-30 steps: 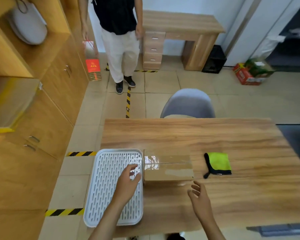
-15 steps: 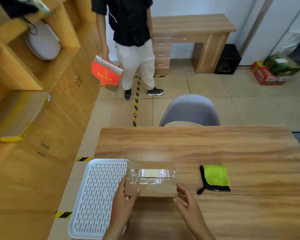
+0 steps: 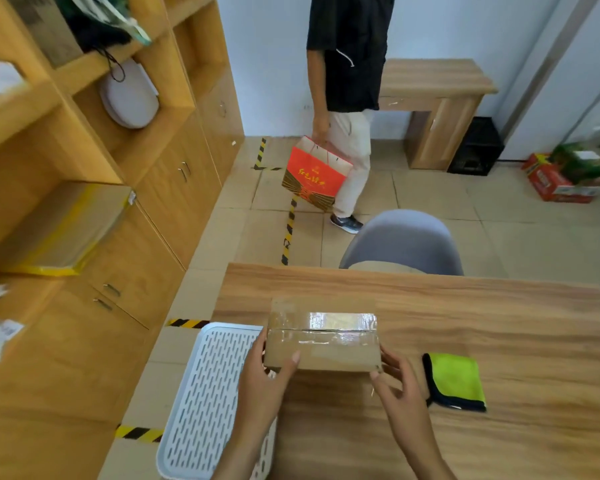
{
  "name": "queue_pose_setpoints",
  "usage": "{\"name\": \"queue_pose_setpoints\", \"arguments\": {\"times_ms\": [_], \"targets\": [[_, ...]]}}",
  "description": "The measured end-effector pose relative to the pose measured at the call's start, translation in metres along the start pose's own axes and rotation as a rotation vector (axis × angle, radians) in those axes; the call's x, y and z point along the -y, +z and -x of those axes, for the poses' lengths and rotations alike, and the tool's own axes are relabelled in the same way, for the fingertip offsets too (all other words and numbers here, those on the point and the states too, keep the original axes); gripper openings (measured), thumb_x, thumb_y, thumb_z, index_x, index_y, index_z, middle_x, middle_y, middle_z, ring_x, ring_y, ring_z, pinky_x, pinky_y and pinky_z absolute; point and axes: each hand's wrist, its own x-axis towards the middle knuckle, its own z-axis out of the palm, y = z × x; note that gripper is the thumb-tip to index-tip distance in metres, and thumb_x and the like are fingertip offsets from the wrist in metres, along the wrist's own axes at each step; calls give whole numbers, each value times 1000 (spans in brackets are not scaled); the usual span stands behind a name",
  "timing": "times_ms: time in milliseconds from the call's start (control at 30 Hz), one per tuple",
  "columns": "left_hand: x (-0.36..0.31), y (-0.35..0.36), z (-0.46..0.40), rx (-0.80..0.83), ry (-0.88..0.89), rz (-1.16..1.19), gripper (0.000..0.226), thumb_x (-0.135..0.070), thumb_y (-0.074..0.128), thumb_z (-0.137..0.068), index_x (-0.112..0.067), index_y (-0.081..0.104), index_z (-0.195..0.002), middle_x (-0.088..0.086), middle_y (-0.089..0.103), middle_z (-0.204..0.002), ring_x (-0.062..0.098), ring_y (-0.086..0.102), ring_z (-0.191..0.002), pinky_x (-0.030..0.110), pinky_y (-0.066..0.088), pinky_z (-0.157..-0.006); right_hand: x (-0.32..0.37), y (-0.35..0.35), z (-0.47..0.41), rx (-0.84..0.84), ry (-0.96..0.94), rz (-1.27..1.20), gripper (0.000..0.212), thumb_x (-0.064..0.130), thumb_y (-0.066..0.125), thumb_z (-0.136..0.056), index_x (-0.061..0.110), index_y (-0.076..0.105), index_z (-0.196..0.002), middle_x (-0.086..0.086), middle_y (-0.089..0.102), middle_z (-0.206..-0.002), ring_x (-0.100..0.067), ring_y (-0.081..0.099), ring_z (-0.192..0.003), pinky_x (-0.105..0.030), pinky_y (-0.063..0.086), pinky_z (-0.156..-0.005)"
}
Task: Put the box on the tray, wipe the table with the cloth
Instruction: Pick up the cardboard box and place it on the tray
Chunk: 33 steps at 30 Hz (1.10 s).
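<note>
Box (image 3: 321, 336) sits between our hands at the table's (image 3: 465, 313) near-left part, its left end overlapping the tray's (image 3: 201, 393) right edge; whether it is lifted clear of the wood we cannot tell; left hand (image 3: 262, 382) clamps the left end, thumb on top; right hand (image 3: 400, 386) presses fingertips on the right near corner, fingers spread; so we judge step one in hand, box gripped but not yet on the tray; next move calls for shifting it left and setting it flat on the slotted surface; cloth (image 3: 456, 381) lies folded, untouched, just right of our right hand; wiping comes after.
</note>
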Motion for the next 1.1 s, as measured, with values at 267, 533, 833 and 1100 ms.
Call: {"name": "queue_pose_setpoints", "arguments": {"times_ms": [267, 533, 833, 1100], "targets": [[19, -90, -32, -56, -6, -2, 85, -58, 76, -75, -42, 34, -147, -12, 45, -147, 12, 44, -134, 40, 47, -104, 28, 78, 3, 150, -23, 27, 41, 12, 67, -92, 34, 59, -126, 18, 69, -119, 0, 64, -109, -12, 51, -80], [55, -167, -61, 5, -54, -36, 104, -70, 79, -63, -43, 27, -149, -12, 41, -151, 13, 46, -133, 43, 47, -105, 14, 161, 10, 270, 56, 23, 45, 19, 67, -94, 39, 55, -132, 16, 63, -131, -4, 62, -118, -26, 53, -93], [83, -182, -81, 130, -65, -74, 103, -63, 84, -63, -49, 28, -147, -13, 41, -152, 9, 42, -136, 44, 43, -109, -16, 187, 23, 246, 158, 42, 54, 33, 70, -85, 41, 50, -135, 17, 58, -139, -9, 58, -125, -22, 52, -88], [87, -173, -78, 97, -24, -83, 101, -63, 83, -65, -51, 26, -147, -12, 33, -157, 14, 32, -142, 47, 37, -112, -24, 188, 21, 190, 175, 90, 61, 49, 70, -79, 46, 48, -135, 18, 56, -139, -9, 54, -129, -22, 49, -90]]}}
